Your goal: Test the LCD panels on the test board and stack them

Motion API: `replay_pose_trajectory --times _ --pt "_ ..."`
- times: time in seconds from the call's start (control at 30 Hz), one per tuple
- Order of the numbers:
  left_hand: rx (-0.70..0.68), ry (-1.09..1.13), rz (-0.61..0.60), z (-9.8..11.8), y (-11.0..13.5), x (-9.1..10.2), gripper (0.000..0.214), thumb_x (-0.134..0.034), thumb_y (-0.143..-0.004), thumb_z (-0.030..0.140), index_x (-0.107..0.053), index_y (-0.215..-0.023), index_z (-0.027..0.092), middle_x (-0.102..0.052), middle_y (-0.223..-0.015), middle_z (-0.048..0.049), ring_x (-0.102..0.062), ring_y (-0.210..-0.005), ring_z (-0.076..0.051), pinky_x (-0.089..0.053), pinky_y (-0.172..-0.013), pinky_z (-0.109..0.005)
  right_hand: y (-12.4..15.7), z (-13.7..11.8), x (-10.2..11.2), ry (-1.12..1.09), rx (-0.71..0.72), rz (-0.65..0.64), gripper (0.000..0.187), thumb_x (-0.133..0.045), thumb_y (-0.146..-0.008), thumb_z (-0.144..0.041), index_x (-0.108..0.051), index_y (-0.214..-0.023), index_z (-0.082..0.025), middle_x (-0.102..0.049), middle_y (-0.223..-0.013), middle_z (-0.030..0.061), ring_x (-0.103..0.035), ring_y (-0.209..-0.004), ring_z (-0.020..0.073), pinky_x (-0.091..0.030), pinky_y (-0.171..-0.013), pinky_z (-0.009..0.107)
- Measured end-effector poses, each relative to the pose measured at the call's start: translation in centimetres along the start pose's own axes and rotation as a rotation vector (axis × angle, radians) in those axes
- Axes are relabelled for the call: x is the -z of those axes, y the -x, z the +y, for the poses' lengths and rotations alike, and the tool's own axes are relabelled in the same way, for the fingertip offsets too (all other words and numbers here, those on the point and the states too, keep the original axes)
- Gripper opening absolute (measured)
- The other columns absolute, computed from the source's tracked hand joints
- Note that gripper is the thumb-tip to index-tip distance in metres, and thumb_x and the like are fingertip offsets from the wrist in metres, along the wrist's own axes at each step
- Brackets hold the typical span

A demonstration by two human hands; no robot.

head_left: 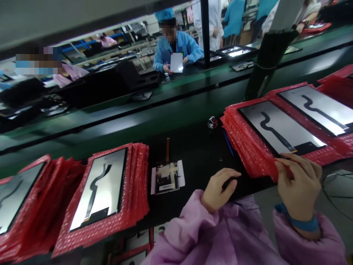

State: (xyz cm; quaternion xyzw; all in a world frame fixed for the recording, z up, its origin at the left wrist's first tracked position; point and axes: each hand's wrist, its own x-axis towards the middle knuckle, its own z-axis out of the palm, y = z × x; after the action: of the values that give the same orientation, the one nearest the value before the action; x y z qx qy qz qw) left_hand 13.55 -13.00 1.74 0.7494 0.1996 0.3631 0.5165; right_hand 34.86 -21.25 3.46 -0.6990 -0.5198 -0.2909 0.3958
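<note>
Landmark: we take the taped circuit module (167,175) on the black bench top (193,156). It lies on a white backing, tan tape across it, a brown flex cable (168,149) running off its far side. We see a white label strip (165,187) on its near edge; print too small to read.

Well to the right of the module, the LCD panel (275,123) lies dark-framed on a stack of red bubble bags (242,141), a black ribbon cable (268,127) snaking over its pale back. Our right hand (300,184), blue wristband (306,223) on, is at this panel's near corner, thumb and fingertips close together by panel and bag edge; we cannot tell if they pinch either. Our left hand (219,189) is nearer the module, just to its right, over the bench edge: fingers half curled, narrow gap to the thumb; we cannot tell if it holds anything.

Farther right of the module, a second panel (314,106) lies on red bags. Just left of it, another bag stack (139,184) carries a third panel (106,187). Beyond the module and rightward: blue pen-like stick (228,142), small clear round item (212,122). Across the line, a co-worker in blue (179,46) holds a lit screen (176,62).
</note>
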Motion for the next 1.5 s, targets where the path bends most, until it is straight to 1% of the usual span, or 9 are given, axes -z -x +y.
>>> replay_pose_trajectory --times 0.1,0.23,0.5,0.77,0.97,1.07,1.23,1.37,1.5 --pt "0.225 0.400 -0.008 0.0 -1.6 -1.6 0.034 -0.057 -0.098 0.042 -0.069 -0.112 0.014 -0.072 -0.110 -0.0127 -0.069 -0.103 -0.020 -0.054 -0.092 -0.033 -0.2 -0.5 0.2 -0.013 -0.008 0.055 0.010 -0.065 -0.094 -0.024 -0.069 -0.087 -0.018 -0.074 -0.093 0.0084 -0.066 -0.090 0.0248 -0.050 -0.091 0.044" --pt "0.526 0.962 0.062 0.6 -4.1 -3.0 0.061 -0.075 -0.077 0.064 -0.062 -0.115 0.017 -0.071 -0.101 -0.0067 -0.068 -0.084 -0.016 -0.056 -0.075 -0.028 0.5 -3.2 0.8 -0.092 0.257 -0.103 0.014 -0.062 -0.093 -0.011 -0.070 -0.096 -0.022 -0.073 -0.098 0.0055 -0.061 -0.102 0.0246 -0.048 -0.098 0.044" --pt "0.644 0.871 0.192 2.0 -2.9 -1.0 0.040 -0.093 -0.059 0.029 -0.061 -0.078 0.013 -0.061 -0.067 0.0037 -0.056 -0.059 -0.006 -0.046 -0.058 -0.017 2.5 -8.2 2.2 -0.374 0.410 -0.263 0.016 -0.062 -0.095 -0.015 -0.066 -0.110 -0.016 -0.070 -0.107 0.0082 -0.054 -0.111 0.0240 -0.046 -0.103 0.042" --pt "0.846 0.786 0.522 -0.3 3.2 6.0 0.067 -0.095 -0.054 0.025 -0.065 -0.113 0.013 -0.076 -0.091 -0.0076 -0.075 -0.083 -0.026 -0.063 -0.077 -0.036 3.8 -7.2 -1.4 -0.431 -0.310 -0.525 0.043 -0.053 -0.099 -0.043 -0.058 -0.133 -0.017 -0.064 -0.122 0.0135 -0.062 -0.108 0.0258 -0.054 -0.093 0.044" --pt "0.905 0.789 0.544 -2.8 4.0 7.2 0.064 -0.094 -0.053 0.026 -0.065 -0.107 0.011 -0.076 -0.096 -0.0115 -0.075 -0.086 -0.028 -0.064 -0.083 -0.041 4.4 -5.8 -5.5 -0.787 -0.799 -0.807 0.060 -0.068 -0.081 -0.050 -0.063 -0.132 -0.018 -0.068 -0.097 0.0064 -0.067 -0.081 0.0195 -0.059 -0.079 0.037" --pt "0.774 0.470 0.599 -3.3 5.0 6.4 0.056 -0.084 -0.070 0.035 -0.061 -0.117 0.014 -0.071 -0.116 -0.0132 -0.070 -0.109 -0.028 -0.057 -0.101 -0.045 4.3 -5.2 -6.3 -0.865 -0.847 -0.783 0.057 -0.074 -0.076 -0.043 -0.066 -0.127 -0.020 -0.068 -0.092 0.0040 -0.067 -0.080 0.0180 -0.059 -0.075 0.033" --pt "0.394 -0.603 0.616 -3.1 8.9 4.2 0.055 -0.058 -0.095 0.032 -0.042 -0.147 0.024 -0.045 -0.153 -0.0148 -0.042 -0.146 -0.030 -0.037 -0.122 -0.053 4.7 -5.1 -6.4 -0.728 -0.722 -0.723 0.051 -0.070 -0.079 -0.046 -0.069 -0.123 -0.019 -0.071 -0.093 0.0062 -0.068 -0.077 0.0196 -0.059 -0.072 0.037" --pt "0.310 -0.822 0.329 -3.1 11.3 3.0 0.066 -0.050 -0.101 0.030 -0.020 -0.159 0.027 -0.045 -0.154 -0.0157 -0.045 -0.144 -0.029 -0.049 -0.114 -0.050 4.4 -6.4 -5.3 -0.541 -0.507 -0.641 0.044 -0.060 -0.088 -0.048 -0.070 -0.120 -0.020 -0.072 -0.100 0.0102 -0.069 -0.085 0.0236 -0.058 -0.079 0.042" --pt "0.282 -0.878 0.244 -3.6 11.6 2.8 0.080 -0.055 -0.099 0.035 -0.007 -0.162 0.024 -0.040 -0.157 -0.0191 -0.041 -0.148 -0.032 -0.049 -0.114 -0.052 3.3 -7.7 -4.3 -0.584 -0.486 -0.575 0.046 -0.059 -0.092 -0.048 -0.064 -0.129 -0.021 -0.069 -0.101 0.0084 -0.067 -0.081 0.0199 -0.058 -0.072 0.035"
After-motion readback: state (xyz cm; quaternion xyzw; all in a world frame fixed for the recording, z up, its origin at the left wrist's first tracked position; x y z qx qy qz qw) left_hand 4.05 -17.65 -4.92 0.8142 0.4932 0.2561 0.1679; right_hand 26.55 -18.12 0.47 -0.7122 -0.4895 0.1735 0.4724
